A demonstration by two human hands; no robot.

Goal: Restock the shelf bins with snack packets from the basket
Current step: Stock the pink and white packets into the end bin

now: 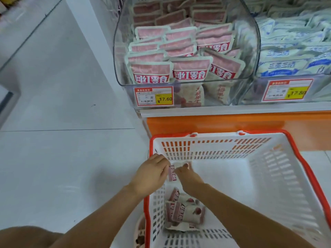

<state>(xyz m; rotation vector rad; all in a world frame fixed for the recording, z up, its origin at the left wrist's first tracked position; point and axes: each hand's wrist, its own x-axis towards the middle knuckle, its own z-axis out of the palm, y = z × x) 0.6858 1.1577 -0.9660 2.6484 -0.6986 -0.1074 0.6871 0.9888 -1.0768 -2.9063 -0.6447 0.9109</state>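
Pinched between left hand (152, 174) and right hand (189, 176), fingertips of both curled onto its edges: one small pink-and-white snack packet (172, 173) with a red band of white lettering, too blurred to read. Held on end just inside the left wall of a white slotted plastic basket (215, 149) with an orange-red rim. Lower down in the same basket, towards the near left corner, a loose heap of like packets (182, 213), lying across one another, print too small to make out. Beyond the basket, an orange shelf base (232, 122) under a white ledge. On the ledge, a clear plastic bin (121, 72) packed with pink-and-white pouches (190, 72), the front ones with a red band reading 网红零食 in white. Stuck to the bin's front, a red-edged price label (154, 96) with a yellow patch marked ¥17.60. Just to the right, a second clear bin (320, 90) full of blue-and-white packets (295, 56), blue characters blurred, and its own label (288, 91) showing ¥17.80. To the left, pale tiled floor (62, 104).
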